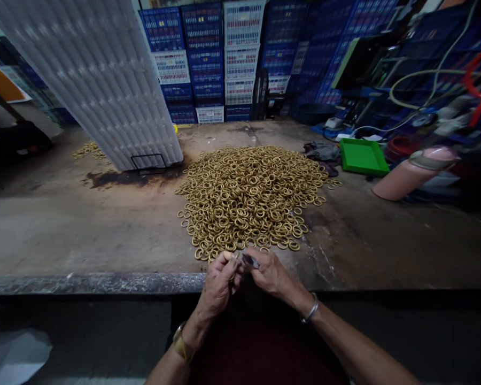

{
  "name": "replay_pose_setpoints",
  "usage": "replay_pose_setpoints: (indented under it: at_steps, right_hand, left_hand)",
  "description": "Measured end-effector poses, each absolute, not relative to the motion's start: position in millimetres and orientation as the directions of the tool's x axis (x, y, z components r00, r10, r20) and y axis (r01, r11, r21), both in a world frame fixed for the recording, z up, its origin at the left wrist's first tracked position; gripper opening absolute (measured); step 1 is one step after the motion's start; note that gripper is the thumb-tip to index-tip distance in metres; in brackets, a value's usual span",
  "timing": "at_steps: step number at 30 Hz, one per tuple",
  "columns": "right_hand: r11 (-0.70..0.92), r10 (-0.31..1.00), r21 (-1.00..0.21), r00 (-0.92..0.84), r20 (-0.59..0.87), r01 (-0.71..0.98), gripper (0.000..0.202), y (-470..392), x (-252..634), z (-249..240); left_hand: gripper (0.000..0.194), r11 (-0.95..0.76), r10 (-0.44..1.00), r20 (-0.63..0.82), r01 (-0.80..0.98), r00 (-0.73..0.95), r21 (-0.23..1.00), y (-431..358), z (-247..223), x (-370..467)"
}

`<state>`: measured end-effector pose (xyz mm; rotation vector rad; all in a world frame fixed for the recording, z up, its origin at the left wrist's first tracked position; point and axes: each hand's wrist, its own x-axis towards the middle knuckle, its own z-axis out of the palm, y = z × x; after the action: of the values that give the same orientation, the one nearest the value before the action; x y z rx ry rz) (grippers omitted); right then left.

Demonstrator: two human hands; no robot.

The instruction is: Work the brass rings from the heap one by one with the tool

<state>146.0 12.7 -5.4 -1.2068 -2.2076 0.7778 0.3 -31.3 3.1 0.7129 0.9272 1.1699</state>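
Note:
A wide heap of brass-coloured rings (248, 192) lies on the brown table (44, 224). At the heap's front edge, my left hand (221, 280) is closed, with a bit of yellowish metal, probably a ring, showing between thumb and fingers. Close on its right, my right hand (270, 272) is wrapped round a small dark tool (250, 261), whose tip points toward the left fingertips. The fingers hide most of the tool and of the piece. A watch is on the left wrist and a metal bangle on the right.
A tall stack of whitish ribbed trays (92, 80) leans at the back left, with a few rings behind it. To the right are a green tray (364, 156), a pink bottle (412, 174) and a dark cloth (323, 152). Blue and white crates (242, 61) line the back.

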Motion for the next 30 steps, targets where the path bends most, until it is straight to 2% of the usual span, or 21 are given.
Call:
replay_pose_setpoints:
  at_steps: [3, 7, 13, 18, 22, 27, 30]
  right_hand:
    - [0.482, 0.836, -0.670, -0.525, 0.159, 0.564, 0.023, 8, 141, -2]
    - [0.483, 0.827, -0.652, -0.549, 0.120, 0.585, 0.019, 8, 138, 4]
    - [0.450, 0.836, -0.603, -0.549, 0.025, 0.659, 0.021, 13, 144, 1]
    - [0.374, 0.920, -0.548, -0.372, 0.120, 0.748, 0.018, 21, 154, -7]
    - [0.280, 0.960, -0.431, -0.236, 0.152, 0.858, 0.018, 32, 159, -13]
    - [0.262, 0.964, -0.327, -0.228, 0.139, 0.908, 0.016, 36, 154, -11]
    - [0.256, 0.966, -0.289, -0.234, 0.109, 0.922, 0.014, 36, 146, -6]
  left_hand:
    - [0.029, 0.229, 0.973, -0.199, -0.369, 0.118, 0.901, -32, -2, 0]
    - [0.028, 0.210, 0.976, -0.180, -0.312, 0.122, 0.927, -33, -3, -3]
    - [0.028, 0.188, 0.975, -0.137, -0.323, 0.175, 0.927, -41, 11, -2]
    - [0.028, 0.279, 0.960, -0.214, -0.557, 0.179, 0.783, -40, 16, -2]
    - [0.027, 0.303, 0.949, -0.290, -0.625, 0.127, 0.719, -34, 7, -4]
    - [0.022, 0.324, 0.941, -0.304, -0.648, 0.147, 0.689, -34, 4, -5]
    - [0.025, 0.360, 0.928, -0.318, -0.681, 0.194, 0.637, -34, 4, -6]
